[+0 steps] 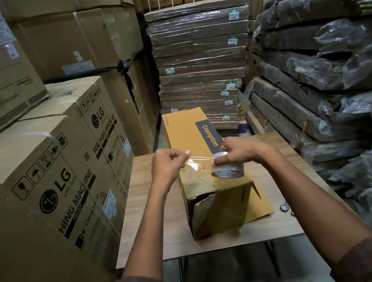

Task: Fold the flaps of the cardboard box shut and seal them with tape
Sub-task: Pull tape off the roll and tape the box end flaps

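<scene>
— On the far left, what stands beside the bench (147, 217)?

— Stacked washing-machine cartons (51, 182), just off the bench's left edge. Next comes the left hand (167, 164), raised over the bench; its grip is a pinch, thumb and fingers closed on the free end of a clear tape strip (198, 161).

— And the strip runs where?

— Rightward, taut, to the tape roll (227, 166), which the right hand (236, 152) holds from above, fingers curled round it. Both hands hover above the near end of the yellow cardboard box (194, 139).

— Where does the box lie?

— Lengthwise along the middle of the bench, its far end overhanging the bench's far edge. The near end faces the person (torn and crumpled there, with a dark gap showing), and one flap (257, 202) lies spread flat on the bench toward the right edge.

— Anything further right?

— A small blue-handled object (284, 206) near the right edge; too small to say what it is. Beyond that edge, plastic-wrapped cardboard bundles (327, 74) are piled high.
</scene>
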Demonstrator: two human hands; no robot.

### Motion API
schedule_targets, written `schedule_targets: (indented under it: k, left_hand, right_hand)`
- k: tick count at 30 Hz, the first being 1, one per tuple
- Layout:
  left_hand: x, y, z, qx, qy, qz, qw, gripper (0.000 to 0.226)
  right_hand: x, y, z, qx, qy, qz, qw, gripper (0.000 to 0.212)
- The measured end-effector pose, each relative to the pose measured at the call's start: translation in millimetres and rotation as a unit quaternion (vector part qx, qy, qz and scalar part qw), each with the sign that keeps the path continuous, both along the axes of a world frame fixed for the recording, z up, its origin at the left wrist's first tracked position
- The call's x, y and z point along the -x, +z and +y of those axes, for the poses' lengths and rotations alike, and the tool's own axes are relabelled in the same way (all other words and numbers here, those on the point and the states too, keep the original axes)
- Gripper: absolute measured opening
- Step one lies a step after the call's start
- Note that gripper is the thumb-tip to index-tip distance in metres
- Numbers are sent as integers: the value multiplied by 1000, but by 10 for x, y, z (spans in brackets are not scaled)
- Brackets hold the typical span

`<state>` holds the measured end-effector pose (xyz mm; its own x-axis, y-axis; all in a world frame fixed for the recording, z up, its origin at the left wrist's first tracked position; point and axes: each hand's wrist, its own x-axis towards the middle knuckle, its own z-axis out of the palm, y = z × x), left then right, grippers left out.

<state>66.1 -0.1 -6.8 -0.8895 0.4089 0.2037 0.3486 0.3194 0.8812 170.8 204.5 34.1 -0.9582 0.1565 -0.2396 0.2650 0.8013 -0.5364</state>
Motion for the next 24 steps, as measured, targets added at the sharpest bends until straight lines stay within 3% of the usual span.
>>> schedule_targets:
  k: [4, 9, 13, 19, 24]
  left_hand:
    - [4, -105, -111, 12, 15, -16, 1000, 34]
    - [-142, -176, -49, 53, 40, -7, 998, 35]
    - [-191, -127, -64, 76, 64, 15, 995, 33]
    - [-172, -414, -327, 82, 54, -58, 993, 43]
    - [-391, -628, -229, 123, 101, -57, 986, 25]
  right_hand:
    - [-64, 8, -21, 56, -3, 22, 998, 31]
    - [-62, -179, -62, -77, -52, 0, 996, 40]
    - [-98, -239, -77, -71, -58, -8, 996, 43]
    - [-109, -262, -134, -38, -57, -2, 998, 44]
    - [-81, -462, -252, -148, -74, -64, 984, 39]
